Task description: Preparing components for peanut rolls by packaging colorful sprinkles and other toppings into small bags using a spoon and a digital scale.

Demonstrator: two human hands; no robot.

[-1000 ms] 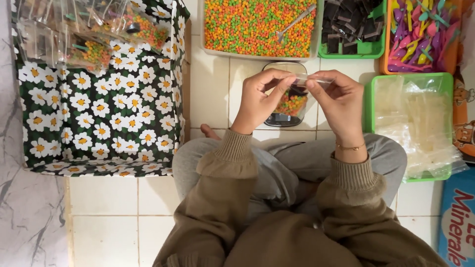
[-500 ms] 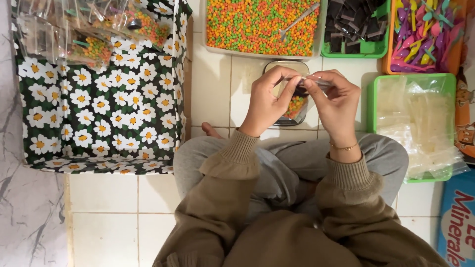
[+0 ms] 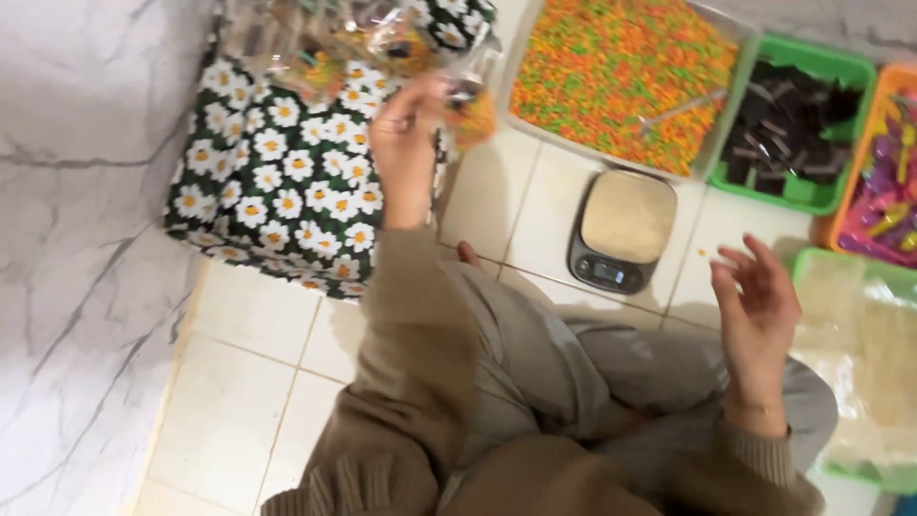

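Two hands were in view, both the person's own. The left hand point(image 3: 406, 143) was raised over the edge of the daisy-print fabric box point(image 3: 277, 191) and pinched a small clear plastic packet of orange and green candy point(image 3: 468, 105) between its fingertips; the packet was blurred, so whether it was sealed could not be told. The right hand point(image 3: 759, 306) hung free above the lap, fingers spread and loosely curled, holding nothing, just beside the green tray of clear empty bags point(image 3: 860, 354).

Between the hands, on the pale tiled floor point(image 3: 248, 401), sat a small grey digital kitchen scale point(image 3: 621, 229) with its pan bare. A single stray candy piece lay on the tile near the right hand. Beyond the scale stood the large clear tub of orange, green and yellow candy pellets point(image 3: 621, 67), still well filled, with a scoop handle lying in it. To its right were a green basket of dark wrapped pieces point(image 3: 788, 134) and an orange basket of pink and purple items point(image 3: 884, 201).

Judged progress: one packet filled and held at the box, where several other clear packets point(image 3: 306, 48) already lay. The full tub and the stock of empty bags suggested a good deal remained.
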